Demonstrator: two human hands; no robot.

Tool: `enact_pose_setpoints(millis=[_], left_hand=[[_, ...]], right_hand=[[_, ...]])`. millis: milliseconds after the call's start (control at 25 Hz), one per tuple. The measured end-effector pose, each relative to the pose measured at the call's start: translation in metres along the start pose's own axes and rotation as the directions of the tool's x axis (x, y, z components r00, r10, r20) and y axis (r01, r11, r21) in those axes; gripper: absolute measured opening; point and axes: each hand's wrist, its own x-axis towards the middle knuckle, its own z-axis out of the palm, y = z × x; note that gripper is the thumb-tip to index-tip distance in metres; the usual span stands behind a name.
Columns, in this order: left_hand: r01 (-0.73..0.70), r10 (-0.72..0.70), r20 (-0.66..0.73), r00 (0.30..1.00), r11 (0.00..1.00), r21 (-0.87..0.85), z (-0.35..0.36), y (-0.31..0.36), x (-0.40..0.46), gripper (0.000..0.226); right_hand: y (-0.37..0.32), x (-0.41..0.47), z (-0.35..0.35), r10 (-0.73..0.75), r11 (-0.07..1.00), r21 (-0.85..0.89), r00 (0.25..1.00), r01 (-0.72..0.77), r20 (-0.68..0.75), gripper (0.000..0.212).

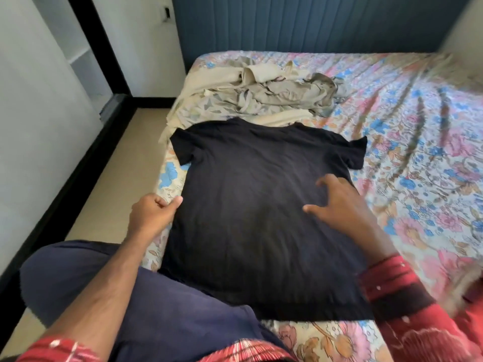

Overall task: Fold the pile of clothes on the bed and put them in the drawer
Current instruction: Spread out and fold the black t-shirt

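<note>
Your bed (407, 121) is big, with a soft flowery sheet full of wrinkles. A padded blue headboard (300, 22) stands behind it. The black T-shirt (248, 205) lies flat and smooth on the near left part of the bed, sleeves spread out, its bottom hem close to you. Past its collar sits a crumpled pile of beige clothes (261, 95), touching the shirt's top edge. The right side of the bed is open sheet. Your left hand (154, 212) pinches the shirt's left edge at the bed's side. Your right hand (339, 202) rests on the shirt, fingers spread apart.
</note>
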Motion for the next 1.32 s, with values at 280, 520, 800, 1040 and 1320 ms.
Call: enact_pose_setpoints(millis=[280, 520, 800, 1040, 1320], left_hand=[[0.03, -0.031, 0.056, 0.998, 0.999, 0.011, 0.015, 0.003, 0.028, 0.041], [-0.063, 0.065, 0.117, 0.991, 0.998, -0.024, 0.014, -0.006, 0.031, 0.033], [-0.037, 0.072, 0.18, 0.981, 0.981, -0.19, 0.007, -0.005, 0.034, 0.029], [-0.083, 0.156, 0.35, 0.923, 0.973, -0.215, 0.004, -0.016, 0.009, 0.04], [-0.313, 0.428, 0.388, 0.816, 0.892, -0.326, 0.036, 0.074, -0.016, 0.036]], right_hand=[[-0.209, 0.163, 0.086, -0.454, 0.878, -0.083, 0.875, 0.472, 0.166, 0.05], [-0.317, 0.229, 0.175, -0.431, 0.846, -0.169, 0.836, 0.505, 0.34, 0.098], [-0.324, 0.232, 0.219, -0.336, 0.899, -0.225, 0.921, 0.376, 0.197, 0.062], [-0.312, 0.243, 0.17, -0.164, 0.862, 0.494, 0.984, 0.113, 0.062, 0.032], [-0.183, 0.277, 0.079, 0.131, -0.072, 0.949, 0.94, -0.307, 0.315, 0.021]])
